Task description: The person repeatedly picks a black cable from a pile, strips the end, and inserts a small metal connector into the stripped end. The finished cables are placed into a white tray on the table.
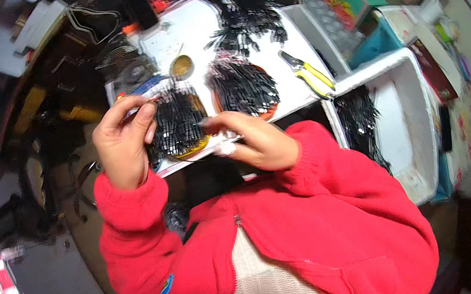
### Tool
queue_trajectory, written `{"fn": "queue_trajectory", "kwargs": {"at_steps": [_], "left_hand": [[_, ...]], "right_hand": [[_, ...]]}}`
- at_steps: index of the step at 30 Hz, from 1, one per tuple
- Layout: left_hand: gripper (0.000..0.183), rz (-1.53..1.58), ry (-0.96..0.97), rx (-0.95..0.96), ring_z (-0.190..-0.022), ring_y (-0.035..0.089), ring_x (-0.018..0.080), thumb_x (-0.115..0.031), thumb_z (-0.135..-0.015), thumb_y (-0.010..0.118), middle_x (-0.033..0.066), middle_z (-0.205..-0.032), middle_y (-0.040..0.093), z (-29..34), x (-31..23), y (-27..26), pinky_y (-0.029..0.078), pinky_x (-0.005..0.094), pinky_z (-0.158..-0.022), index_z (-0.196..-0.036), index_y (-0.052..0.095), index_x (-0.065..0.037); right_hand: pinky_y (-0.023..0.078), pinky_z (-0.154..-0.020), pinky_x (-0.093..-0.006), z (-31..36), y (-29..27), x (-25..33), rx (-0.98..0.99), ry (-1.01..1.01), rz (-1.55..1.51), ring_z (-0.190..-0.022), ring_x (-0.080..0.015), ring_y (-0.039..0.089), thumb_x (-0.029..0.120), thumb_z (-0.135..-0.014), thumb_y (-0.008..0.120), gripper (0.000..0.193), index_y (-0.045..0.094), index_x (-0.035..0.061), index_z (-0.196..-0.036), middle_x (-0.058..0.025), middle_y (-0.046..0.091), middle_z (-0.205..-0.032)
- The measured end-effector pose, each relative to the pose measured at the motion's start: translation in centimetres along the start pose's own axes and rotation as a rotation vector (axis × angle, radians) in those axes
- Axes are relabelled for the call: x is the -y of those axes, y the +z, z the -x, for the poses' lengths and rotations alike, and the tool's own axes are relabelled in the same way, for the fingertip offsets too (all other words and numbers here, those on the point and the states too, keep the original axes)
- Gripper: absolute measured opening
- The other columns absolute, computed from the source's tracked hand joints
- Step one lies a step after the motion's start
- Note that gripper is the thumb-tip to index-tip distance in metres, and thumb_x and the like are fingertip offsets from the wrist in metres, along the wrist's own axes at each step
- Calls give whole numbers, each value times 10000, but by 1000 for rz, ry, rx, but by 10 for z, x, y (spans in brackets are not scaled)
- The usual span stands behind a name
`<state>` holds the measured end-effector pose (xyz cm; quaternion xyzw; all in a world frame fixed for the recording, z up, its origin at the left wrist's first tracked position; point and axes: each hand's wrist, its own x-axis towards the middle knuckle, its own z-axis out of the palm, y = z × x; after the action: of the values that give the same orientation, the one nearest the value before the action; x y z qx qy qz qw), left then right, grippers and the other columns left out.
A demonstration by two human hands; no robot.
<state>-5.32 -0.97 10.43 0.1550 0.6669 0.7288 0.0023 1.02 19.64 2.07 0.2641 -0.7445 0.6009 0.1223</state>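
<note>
My left hand [126, 135] is raised at the left end of the white work surface [192, 26], thumb and forefinger pinched. A tiny reddish tip shows at that pinch, too small to name. My right hand [256, 138] is at the near edge with its fingers curled together; what they hold, if anything, is too blurred to make out. Between the hands lies a pile of short black wire-like pieces [178, 122] in a yellow-rimmed tray [194, 150]. Right of it, a second black pile [244, 88] rests in an orange-rimmed tray [274, 109].
Yellow-handled pliers [312, 76] lie at the right of the surface. Long black strands [241, 12] spread across its far side. A small round brownish container [181, 67] stands behind the trays. To the right is a white foam box [416, 129] with black strands inside.
</note>
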Motion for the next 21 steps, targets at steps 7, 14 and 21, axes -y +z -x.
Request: {"fn": "queue_trajectory", "kwargs": {"at_steps": [7, 14, 21], "left_hand": [[185, 512, -28, 187, -631, 498, 115, -73, -904, 616, 41, -792, 584, 45, -17, 105, 396, 214, -576, -1069, 597, 10], [408, 349, -225, 359, -1116, 571, 251, -74, -912, 582, 145, -1180, 577, 43, 1, 90, 497, 359, -919, -1284, 464, 42], [212, 8, -739, 543, -837, 598, 97, -53, -921, 564, 81, -964, 649, 82, 56, 11, 498, 232, -772, -1106, 598, 46]], "right_hand": [[431, -613, -435, 26, -15, 54, 181, 160, -148, -727, -438, 542, 217, -949, 506, 208, 432, 24, -971, -234, 512, -763], [387, -621, -207, 121, -163, 146, -429, 509, -22, -699, -54, 463, 231, -1009, 441, 238, 545, 18, -1033, 3, 524, -821], [402, -528, -302, 237, -230, 32, -414, 1102, 508, -570, -160, 517, 191, -962, 434, 262, 546, -20, -853, -92, 523, -643]]}}
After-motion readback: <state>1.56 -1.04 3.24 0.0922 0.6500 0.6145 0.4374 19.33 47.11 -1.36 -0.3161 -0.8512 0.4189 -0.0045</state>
